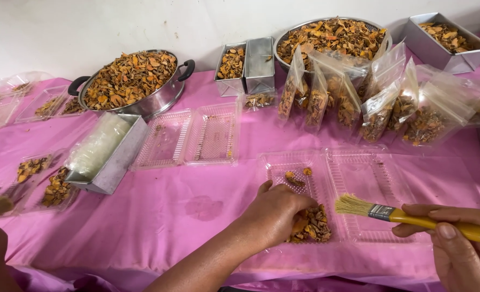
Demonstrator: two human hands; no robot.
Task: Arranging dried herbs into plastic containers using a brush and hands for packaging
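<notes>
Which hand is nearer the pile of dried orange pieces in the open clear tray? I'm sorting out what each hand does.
Left. The left hand rests on the pile in the clear tray; the right hand is off to the side, holding a yellow-handled brush.

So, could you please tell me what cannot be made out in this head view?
- Fingertips of the left hand: tucked under it in the dried pieces.
- Paintbrush handle end: cut by the right edge.
- Right hand: cut by the bottom edge.
</notes>
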